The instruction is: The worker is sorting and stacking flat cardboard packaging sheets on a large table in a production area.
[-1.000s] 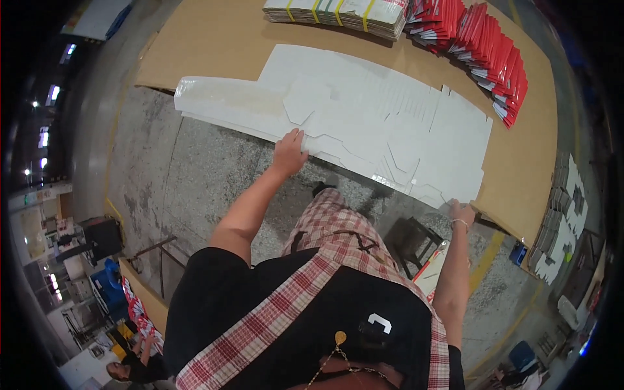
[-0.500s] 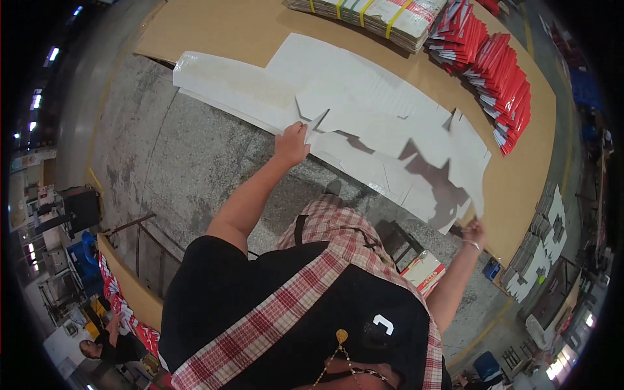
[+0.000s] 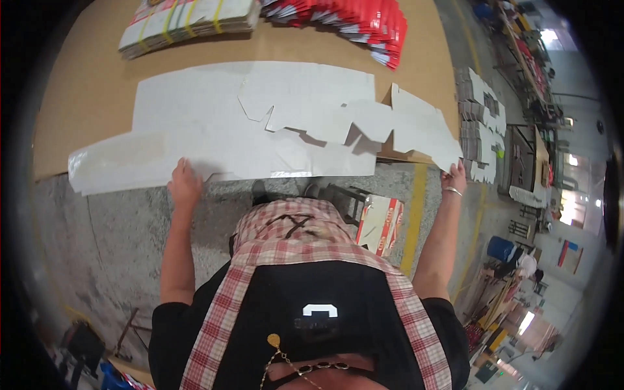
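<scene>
A wide white cardboard sheet (image 3: 201,117) lies along the front of the brown table, its near edge jutting over the floor. Lying across its right part is a jagged white cardboard piece (image 3: 416,123) with pointed tabs and notches, casting shadows where it lifts. My right hand (image 3: 455,177) pinches the near right tip of that piece, beyond the sheet's right end. At the sheet's front edge, left of the middle, my left hand (image 3: 186,185) is closed, its fingertips on the cardboard. Its thumb is not clearly seen.
Behind the sheet stand a strapped stack of flat cardboard (image 3: 188,26) and a fanned row of red-and-white folded cartons (image 3: 364,26). A red-and-white box (image 3: 380,224) sits low near my right knee. Stacked white cut-outs (image 3: 480,127) stand beyond the table's right side.
My view has turned to the right. The left hand has left the pointed flap and is now at the sheet's front edge. The right hand still holds the jagged piece, which lies flatter.
</scene>
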Demonstrator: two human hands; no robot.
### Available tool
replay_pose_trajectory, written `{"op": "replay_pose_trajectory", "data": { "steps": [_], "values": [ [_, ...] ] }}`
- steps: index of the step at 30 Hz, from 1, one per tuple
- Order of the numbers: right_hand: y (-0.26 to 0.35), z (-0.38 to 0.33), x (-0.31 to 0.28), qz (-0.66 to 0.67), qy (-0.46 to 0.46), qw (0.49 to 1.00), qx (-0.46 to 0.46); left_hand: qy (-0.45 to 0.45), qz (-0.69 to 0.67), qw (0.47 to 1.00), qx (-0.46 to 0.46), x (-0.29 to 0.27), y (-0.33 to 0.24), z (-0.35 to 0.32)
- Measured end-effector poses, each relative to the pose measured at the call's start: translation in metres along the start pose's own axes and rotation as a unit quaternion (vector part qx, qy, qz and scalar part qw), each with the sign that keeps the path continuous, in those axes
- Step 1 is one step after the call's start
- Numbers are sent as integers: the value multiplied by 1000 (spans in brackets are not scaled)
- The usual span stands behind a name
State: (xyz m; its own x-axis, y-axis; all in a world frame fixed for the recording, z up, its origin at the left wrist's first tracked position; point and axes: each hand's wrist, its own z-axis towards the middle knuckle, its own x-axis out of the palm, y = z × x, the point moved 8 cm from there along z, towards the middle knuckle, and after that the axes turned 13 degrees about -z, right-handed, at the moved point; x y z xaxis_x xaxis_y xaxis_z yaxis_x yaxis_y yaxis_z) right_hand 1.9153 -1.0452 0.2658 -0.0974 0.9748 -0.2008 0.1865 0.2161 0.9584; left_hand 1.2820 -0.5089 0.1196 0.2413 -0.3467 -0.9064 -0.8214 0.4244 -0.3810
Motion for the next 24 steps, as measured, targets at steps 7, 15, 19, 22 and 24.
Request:
{"op": "replay_pose_trajectory", "data": {
  "steps": [7, 15, 19, 22, 24],
  "values": [
    [-47, 92, -24, -176, -32, 984, -26, 27, 19, 994, -106, -23, -47, -2],
    [-51, 151, 48, -674, -26, 722, -156, -36, -80, 991, 96, 28, -238, -29],
    [-75, 152, 108, -731, 105, 584, -336, 139, -98, 971, 168, 96, -387, -25],
    [-88, 157, 113, -744, 126, 578, -312, 184, -37, 942, 279, 135, -450, -32],
    [-98, 171, 93, -733, 96, 611, -281, 175, -47, 930, 319, 140, -475, -34]
  ]
}}
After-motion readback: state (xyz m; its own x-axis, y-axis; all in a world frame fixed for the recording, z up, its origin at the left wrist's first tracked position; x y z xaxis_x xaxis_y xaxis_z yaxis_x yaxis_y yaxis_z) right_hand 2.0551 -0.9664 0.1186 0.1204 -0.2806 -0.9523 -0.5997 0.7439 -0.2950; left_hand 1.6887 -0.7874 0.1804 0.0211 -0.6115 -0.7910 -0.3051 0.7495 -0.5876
